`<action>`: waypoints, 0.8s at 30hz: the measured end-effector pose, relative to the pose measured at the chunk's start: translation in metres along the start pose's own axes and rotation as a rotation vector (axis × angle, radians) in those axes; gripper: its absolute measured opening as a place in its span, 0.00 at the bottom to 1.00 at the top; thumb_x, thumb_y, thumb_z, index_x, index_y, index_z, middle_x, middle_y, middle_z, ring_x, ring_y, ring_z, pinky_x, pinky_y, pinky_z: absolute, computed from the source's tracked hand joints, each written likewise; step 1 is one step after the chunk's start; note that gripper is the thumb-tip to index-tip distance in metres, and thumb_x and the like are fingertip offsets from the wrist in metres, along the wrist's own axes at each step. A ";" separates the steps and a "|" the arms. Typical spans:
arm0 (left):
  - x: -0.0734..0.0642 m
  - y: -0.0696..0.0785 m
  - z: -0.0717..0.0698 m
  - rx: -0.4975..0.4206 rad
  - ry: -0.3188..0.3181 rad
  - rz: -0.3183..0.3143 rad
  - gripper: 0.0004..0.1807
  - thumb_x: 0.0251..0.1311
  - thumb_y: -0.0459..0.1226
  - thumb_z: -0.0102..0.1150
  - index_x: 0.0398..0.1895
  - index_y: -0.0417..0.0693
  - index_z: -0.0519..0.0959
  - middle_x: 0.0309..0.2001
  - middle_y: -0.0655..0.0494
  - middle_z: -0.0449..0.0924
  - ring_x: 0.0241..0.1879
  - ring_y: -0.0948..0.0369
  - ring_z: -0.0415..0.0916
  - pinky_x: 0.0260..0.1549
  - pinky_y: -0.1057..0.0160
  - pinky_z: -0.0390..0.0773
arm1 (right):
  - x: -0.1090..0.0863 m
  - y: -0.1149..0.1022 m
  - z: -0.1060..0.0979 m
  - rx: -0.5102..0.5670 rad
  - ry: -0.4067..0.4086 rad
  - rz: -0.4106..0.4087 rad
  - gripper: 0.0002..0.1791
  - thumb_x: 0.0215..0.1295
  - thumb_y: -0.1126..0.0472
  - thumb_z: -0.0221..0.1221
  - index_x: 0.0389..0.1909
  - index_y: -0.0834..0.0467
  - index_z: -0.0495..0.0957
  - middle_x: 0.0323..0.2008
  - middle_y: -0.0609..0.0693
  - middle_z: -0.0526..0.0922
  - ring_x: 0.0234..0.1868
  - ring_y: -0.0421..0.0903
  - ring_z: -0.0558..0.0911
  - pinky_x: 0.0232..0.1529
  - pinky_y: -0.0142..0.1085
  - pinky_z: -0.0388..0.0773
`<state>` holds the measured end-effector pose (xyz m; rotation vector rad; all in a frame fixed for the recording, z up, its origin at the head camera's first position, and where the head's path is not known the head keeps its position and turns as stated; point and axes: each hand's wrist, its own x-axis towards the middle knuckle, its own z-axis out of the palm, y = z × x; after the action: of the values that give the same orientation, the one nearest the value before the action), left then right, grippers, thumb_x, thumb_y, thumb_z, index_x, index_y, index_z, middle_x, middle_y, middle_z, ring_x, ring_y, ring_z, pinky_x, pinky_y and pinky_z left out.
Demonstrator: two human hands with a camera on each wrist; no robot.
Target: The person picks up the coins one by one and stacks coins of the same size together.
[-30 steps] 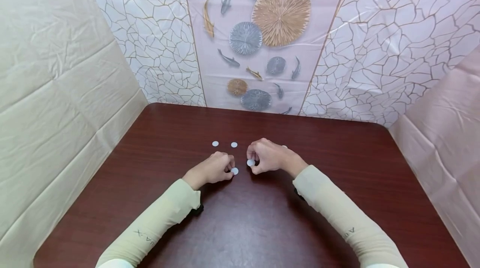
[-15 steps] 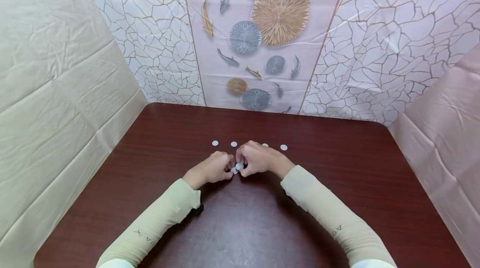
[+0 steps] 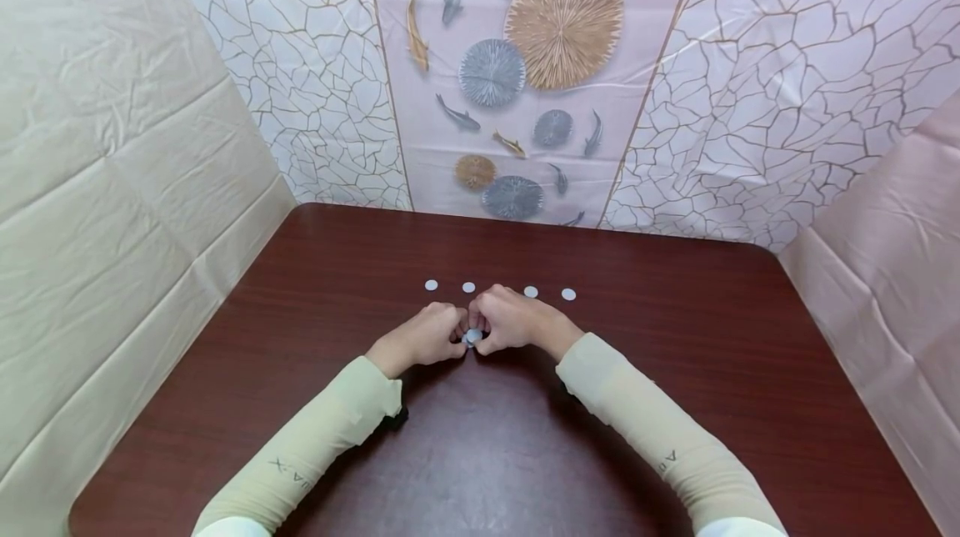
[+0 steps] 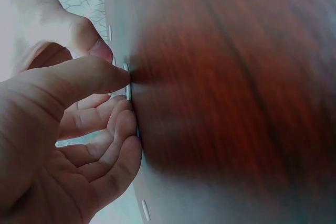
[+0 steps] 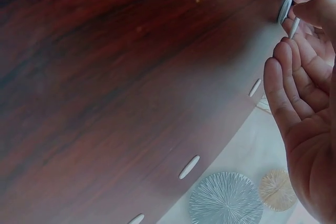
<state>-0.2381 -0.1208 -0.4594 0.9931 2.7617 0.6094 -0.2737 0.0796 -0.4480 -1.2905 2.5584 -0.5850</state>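
Observation:
My left hand (image 3: 422, 338) rests low on the table, its thumb and fingertips pinching the edge of a small round white disc (image 5: 285, 9) that lies flat there. From the other side, my right hand (image 3: 519, 320) holds another white disc (image 5: 294, 28) between thumb and fingers, just above the first one and overlapping it in the head view. The fingertips of both hands nearly meet. In the left wrist view the discs show only as a thin pale edge (image 4: 128, 85) beside the left thumb.
Behind the hands, white discs lie in a spaced row on the dark red table (image 3: 480, 454): a far-left disc (image 3: 431, 285), an inner-left disc (image 3: 468, 288), an inner-right disc (image 3: 531, 292) and a far-right disc (image 3: 568, 294). A patterned cloth (image 3: 551, 128) hangs behind the table.
My right hand has moved left with its disc until it is over the disc at my left hand. The two right-hand discs of the row have come into view. My left hand stays put.

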 end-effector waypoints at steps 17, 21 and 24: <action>-0.001 -0.004 -0.001 -0.018 -0.015 -0.029 0.06 0.60 0.32 0.70 0.36 0.43 0.80 0.33 0.54 0.82 0.32 0.65 0.75 0.34 0.68 0.77 | 0.003 0.000 0.007 0.024 0.000 0.004 0.08 0.56 0.62 0.75 0.34 0.57 0.86 0.32 0.46 0.88 0.33 0.36 0.84 0.38 0.26 0.82; -0.002 -0.004 -0.001 -0.015 -0.022 -0.034 0.07 0.60 0.33 0.70 0.35 0.43 0.79 0.31 0.53 0.81 0.31 0.64 0.73 0.33 0.67 0.75 | 0.003 0.000 0.007 0.042 -0.002 0.005 0.08 0.57 0.62 0.75 0.35 0.58 0.87 0.32 0.47 0.89 0.33 0.38 0.86 0.38 0.26 0.83; -0.003 -0.003 -0.001 -0.004 -0.023 -0.037 0.07 0.60 0.33 0.70 0.34 0.43 0.79 0.31 0.53 0.81 0.31 0.64 0.73 0.33 0.67 0.75 | 0.003 -0.001 0.007 0.047 -0.006 0.001 0.07 0.57 0.63 0.75 0.35 0.59 0.87 0.32 0.48 0.89 0.32 0.37 0.85 0.37 0.26 0.83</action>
<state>-0.2382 -0.1249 -0.4597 0.9400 2.7511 0.5948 -0.2721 0.0754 -0.4545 -1.2736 2.5248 -0.6360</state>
